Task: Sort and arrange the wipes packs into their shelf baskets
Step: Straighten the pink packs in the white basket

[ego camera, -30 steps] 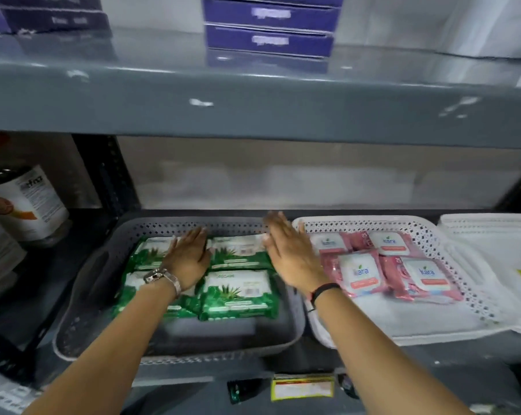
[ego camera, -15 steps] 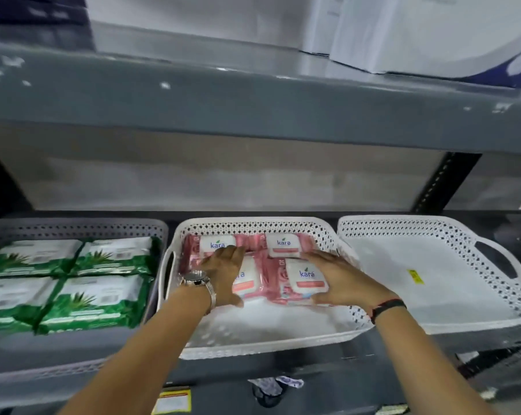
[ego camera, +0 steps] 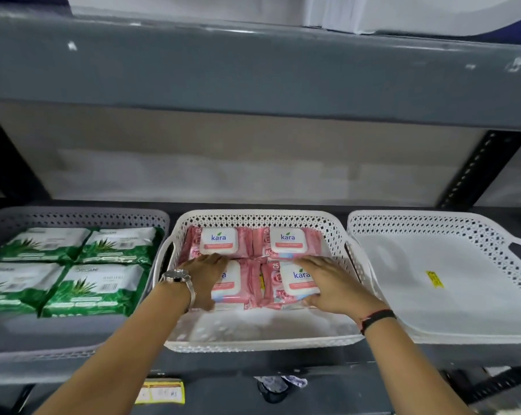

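Hands flat and open on the front row now; left hand (ego camera: 203, 278) presses the near-left pink wipes pack (ego camera: 233, 284), right hand (ego camera: 332, 284) cups the near-right pink pack (ego camera: 286, 283); four pink packs sit two-by-two at the back of the middle white basket (ego camera: 253, 344); green wipes packs (ego camera: 73, 265) fill the grey basket (ego camera: 73, 215) just left; another white basket (ego camera: 432, 223) lies just right, all on the shelf (ego camera: 313, 381).
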A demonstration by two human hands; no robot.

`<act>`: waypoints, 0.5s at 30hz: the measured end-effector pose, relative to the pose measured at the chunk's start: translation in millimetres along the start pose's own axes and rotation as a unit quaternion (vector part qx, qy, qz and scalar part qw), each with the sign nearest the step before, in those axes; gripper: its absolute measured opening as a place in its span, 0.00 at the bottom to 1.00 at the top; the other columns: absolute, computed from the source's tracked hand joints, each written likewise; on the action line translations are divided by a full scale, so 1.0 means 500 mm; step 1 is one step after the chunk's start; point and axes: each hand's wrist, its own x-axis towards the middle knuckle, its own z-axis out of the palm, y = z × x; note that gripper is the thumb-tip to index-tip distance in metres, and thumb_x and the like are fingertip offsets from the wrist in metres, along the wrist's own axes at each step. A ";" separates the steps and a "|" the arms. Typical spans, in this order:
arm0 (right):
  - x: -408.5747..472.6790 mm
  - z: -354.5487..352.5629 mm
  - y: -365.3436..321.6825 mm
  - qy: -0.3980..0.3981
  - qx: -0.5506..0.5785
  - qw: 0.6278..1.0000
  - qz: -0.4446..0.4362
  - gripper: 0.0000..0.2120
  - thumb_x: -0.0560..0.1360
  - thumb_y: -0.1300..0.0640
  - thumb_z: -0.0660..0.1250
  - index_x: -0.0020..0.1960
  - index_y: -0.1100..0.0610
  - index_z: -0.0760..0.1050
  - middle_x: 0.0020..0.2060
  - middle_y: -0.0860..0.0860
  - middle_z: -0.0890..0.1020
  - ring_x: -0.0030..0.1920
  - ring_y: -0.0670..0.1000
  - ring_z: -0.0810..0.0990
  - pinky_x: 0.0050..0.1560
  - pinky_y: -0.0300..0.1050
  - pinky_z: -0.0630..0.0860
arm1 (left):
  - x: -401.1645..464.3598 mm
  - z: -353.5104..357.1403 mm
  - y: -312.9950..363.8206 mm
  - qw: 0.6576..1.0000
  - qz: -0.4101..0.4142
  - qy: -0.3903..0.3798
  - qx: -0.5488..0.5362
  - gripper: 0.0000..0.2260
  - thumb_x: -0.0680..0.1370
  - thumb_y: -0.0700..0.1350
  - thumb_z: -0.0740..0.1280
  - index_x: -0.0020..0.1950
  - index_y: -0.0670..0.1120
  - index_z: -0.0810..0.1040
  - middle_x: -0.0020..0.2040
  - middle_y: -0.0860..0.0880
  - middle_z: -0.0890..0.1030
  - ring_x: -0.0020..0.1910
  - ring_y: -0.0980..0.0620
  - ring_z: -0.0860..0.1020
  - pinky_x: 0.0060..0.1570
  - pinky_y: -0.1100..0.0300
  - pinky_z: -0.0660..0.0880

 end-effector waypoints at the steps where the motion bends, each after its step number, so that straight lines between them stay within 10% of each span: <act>1: 0.003 0.003 -0.002 0.004 0.006 1.000 0.003 0.37 0.72 0.55 0.69 0.73 0.53 0.52 0.74 0.51 0.59 0.73 0.52 0.56 0.74 0.47 0.51 | 0.000 0.001 -0.002 1.000 0.001 -0.003 0.000 0.42 0.69 0.46 0.72 0.73 0.44 0.47 0.74 0.45 0.57 0.71 0.45 0.58 0.70 0.51 0.59; 15: 0.009 0.016 -0.003 -0.023 0.108 0.994 -0.005 0.36 0.72 0.63 0.67 0.73 0.49 0.53 0.75 0.48 0.56 0.74 0.49 0.51 0.74 0.50 0.53 | -0.004 0.010 -0.021 0.999 0.018 0.020 -0.047 0.42 0.66 0.47 0.74 0.72 0.46 0.51 0.66 0.45 0.60 0.66 0.45 0.60 0.66 0.50 0.66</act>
